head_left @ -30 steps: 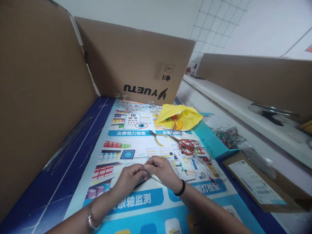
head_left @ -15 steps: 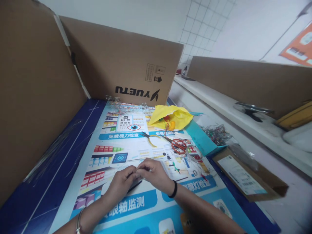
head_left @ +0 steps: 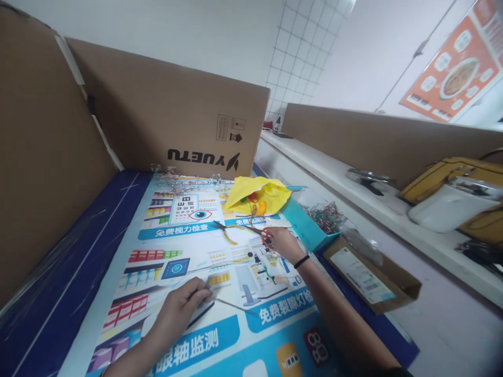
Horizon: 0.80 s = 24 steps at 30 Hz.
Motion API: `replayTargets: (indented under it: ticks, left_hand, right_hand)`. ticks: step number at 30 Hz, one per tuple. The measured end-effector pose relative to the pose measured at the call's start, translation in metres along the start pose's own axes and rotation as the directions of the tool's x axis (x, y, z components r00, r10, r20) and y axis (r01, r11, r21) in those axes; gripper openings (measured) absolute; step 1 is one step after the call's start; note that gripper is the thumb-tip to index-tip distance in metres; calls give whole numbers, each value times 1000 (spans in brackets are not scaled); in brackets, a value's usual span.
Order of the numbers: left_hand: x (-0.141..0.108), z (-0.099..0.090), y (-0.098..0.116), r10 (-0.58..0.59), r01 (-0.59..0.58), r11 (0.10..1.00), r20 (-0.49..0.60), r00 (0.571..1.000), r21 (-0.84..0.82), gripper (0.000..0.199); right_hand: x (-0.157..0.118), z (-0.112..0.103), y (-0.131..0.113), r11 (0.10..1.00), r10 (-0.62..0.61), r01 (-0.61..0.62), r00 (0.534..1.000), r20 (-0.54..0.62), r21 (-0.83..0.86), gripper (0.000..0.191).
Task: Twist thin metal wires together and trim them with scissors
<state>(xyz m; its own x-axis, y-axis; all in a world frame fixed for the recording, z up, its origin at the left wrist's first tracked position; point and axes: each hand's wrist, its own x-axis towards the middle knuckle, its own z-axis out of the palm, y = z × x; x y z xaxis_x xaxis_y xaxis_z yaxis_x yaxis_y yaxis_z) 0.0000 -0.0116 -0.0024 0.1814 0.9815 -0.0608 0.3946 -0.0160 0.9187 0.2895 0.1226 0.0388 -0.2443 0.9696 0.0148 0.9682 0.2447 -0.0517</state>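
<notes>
My left hand (head_left: 186, 302) is pinched closed over the printed sheet, low in the middle. A thin wire (head_left: 236, 306) sticks out from its fingertips towards the right. Farther right, my right hand (head_left: 286, 244) has its fingers closed on the red handles of a pair of scissors (head_left: 267, 236), partly covering them. The scissors' dark blades point left, lying low over the sheet. Just left of the blades lie pliers (head_left: 231, 230) with yellow handles and dark jaws. Behind the scissors rests a yellow bag (head_left: 251, 191) with orange and red bits at its mouth.
A turquoise box (head_left: 310, 225) with tangled wires (head_left: 324, 217) stands on the right, beside an open cardboard box (head_left: 369, 277). Tall cardboard panels (head_left: 157, 104) close off the back and left. More wire pieces (head_left: 168, 175) lie along the back. A white ledge (head_left: 334, 178) runs along the right.
My right hand has left my left hand and moved right and forward onto the scissors. My left hand still pinches, with the wire now showing. The view has swung right.
</notes>
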Motion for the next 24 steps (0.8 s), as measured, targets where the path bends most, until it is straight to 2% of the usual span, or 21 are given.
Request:
replayTargets:
  ticks: [8,11,15,19,24]
  left_hand:
    - [-2,0,-1,-18,18,1000,-18,1000,-4,28]
    - [-2,0,-3,-37,36,999,-33,999,-30,26]
    - [-1,0,-8,-42,39,998,-69,997,-44,25]
    - [0,0,-13,-67,59,996,-108,992,-71,26]
    - [4,-2,-18,-106,82,983,-143,984,-164,33]
  right_hand:
    - [26,2,7,997,-55,60,994,94,-47,35]
    - [29,-8,10,996,-86,90,990,112,-27,42]
    - [21,-27,20,992,-124,122,990,70,31,52]
    - [9,-37,35,959,-137,146,989,-54,241,48]
    - [-8,-23,45,833,-156,198,980,-124,517,36]
